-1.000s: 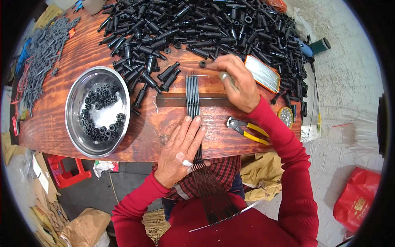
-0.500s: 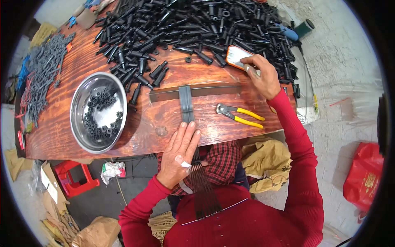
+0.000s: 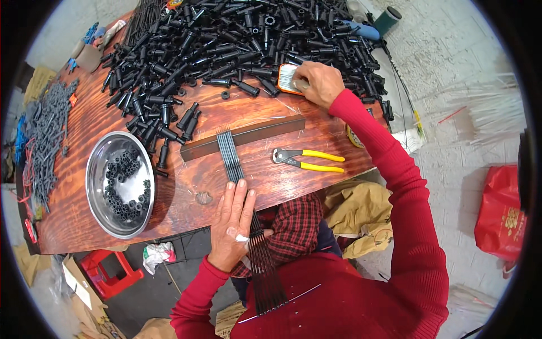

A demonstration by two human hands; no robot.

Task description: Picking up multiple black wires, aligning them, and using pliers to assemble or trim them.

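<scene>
My left hand [image 3: 230, 233] lies with its fingers stretched flat over a row of thin black rods [image 3: 230, 158]. The rods' far ends rest across a long brown bar [image 3: 262, 131], and their near ends fan out over my lap along a thin wire [image 3: 302, 296]. At the edge of the pile, my right hand [image 3: 320, 85] has its fingers curled together into a small orange-rimmed box [image 3: 287, 78] of thin, pale, needle-like pieces. Whatever its fingertips hold is hidden. Yellow-handled pincers [image 3: 307, 160] lie on the wooden table [image 3: 195, 178], right of the rods.
A big heap of black tubular parts [image 3: 226, 42] covers the far side. A steel bowl [image 3: 148, 212] with small black rings stands on the left, beyond it a stack of grey strips [image 3: 48, 135]. A red stool [image 3: 132, 276] and red bag [image 3: 499, 217] are below the table.
My right hand has come down onto the box, its fingers now more curled. The rods' far ends look more spread and separate. The whole view has shifted and turned slightly.
</scene>
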